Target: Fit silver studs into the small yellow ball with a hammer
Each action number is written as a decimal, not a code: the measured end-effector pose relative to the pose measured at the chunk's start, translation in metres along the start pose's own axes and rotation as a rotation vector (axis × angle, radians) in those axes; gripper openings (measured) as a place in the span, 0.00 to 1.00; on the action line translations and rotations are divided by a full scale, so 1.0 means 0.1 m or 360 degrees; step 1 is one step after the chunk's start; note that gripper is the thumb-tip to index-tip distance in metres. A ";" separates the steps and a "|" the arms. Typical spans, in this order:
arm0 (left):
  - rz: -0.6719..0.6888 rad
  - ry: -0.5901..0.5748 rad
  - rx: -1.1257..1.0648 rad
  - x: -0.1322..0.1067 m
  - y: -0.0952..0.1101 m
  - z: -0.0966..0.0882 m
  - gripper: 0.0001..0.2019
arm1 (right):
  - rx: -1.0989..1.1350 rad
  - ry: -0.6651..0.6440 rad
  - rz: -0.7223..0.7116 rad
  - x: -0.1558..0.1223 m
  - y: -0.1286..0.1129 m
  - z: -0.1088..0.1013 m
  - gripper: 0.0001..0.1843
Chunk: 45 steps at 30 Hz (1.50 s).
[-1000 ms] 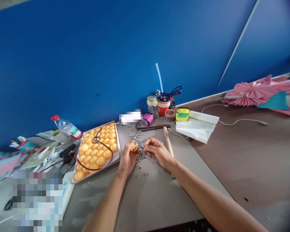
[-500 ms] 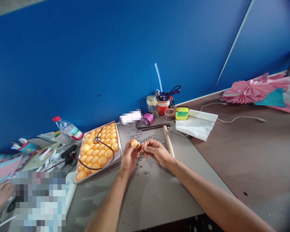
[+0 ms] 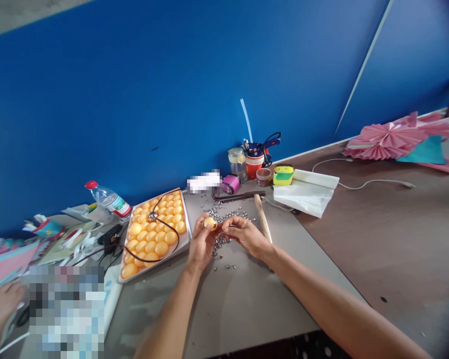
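Note:
My left hand (image 3: pixel 201 245) is closed around a small orange ball (image 3: pixel 210 223) that shows a dark or shiny band on its right side. Close beside it, my right hand (image 3: pixel 245 236) has thumb and forefinger pinched together near the ball; whatever lies between them is too small to make out. Many small silver metal pieces (image 3: pixel 221 244) are scattered on the grey board (image 3: pixel 224 309) under and behind both hands. To the left, a shallow white tray (image 3: pixel 155 267) holds rows of similar orange balls, with a dark cord (image 3: pixel 177 240) lying across them.
A wooden stick (image 3: pixel 262 219) and a dark bar (image 3: pixel 239 196) lie behind my right hand. Farther back stand a jar (image 3: pixel 237 164), a red cup (image 3: pixel 254 167) and a yellow-green container (image 3: pixel 283 175). A bottle (image 3: pixel 112 203) leans at left. Another person's hand (image 3: pixel 3 304) shows at far left.
The view has shifted slightly, so the scene sits a little farther right. My hands stay together around the orange ball with only a slight movement of the fingers.

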State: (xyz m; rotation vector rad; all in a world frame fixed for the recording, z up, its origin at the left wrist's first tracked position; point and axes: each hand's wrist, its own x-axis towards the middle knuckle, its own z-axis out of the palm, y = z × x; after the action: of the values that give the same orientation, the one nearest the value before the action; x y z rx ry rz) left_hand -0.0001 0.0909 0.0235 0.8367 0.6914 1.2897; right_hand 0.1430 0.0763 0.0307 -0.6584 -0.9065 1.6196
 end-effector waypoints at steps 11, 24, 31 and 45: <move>-0.0032 -0.0090 0.0054 -0.01 0.01 -0.01 0.14 | -0.0091 -0.0024 -0.0021 0.01 0.07 -0.01 0.12; -0.0016 -0.0070 0.0195 -0.03 -0.02 0.01 0.15 | -0.0288 0.0127 -0.0024 0.02 0.07 -0.01 0.13; -0.0023 -0.0031 0.0259 -0.03 -0.05 -0.01 0.16 | -0.0294 0.0157 0.0023 0.04 0.11 -0.04 0.12; -0.0007 0.0000 0.0322 -0.04 -0.07 0.01 0.16 | -0.0221 0.0142 0.0117 0.02 0.04 -0.01 0.13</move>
State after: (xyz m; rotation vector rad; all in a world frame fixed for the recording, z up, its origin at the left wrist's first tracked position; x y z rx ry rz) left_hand 0.0034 0.0859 0.0181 0.9983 0.8333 1.2291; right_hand 0.1410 0.0779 0.0264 -0.8624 -0.9446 1.5888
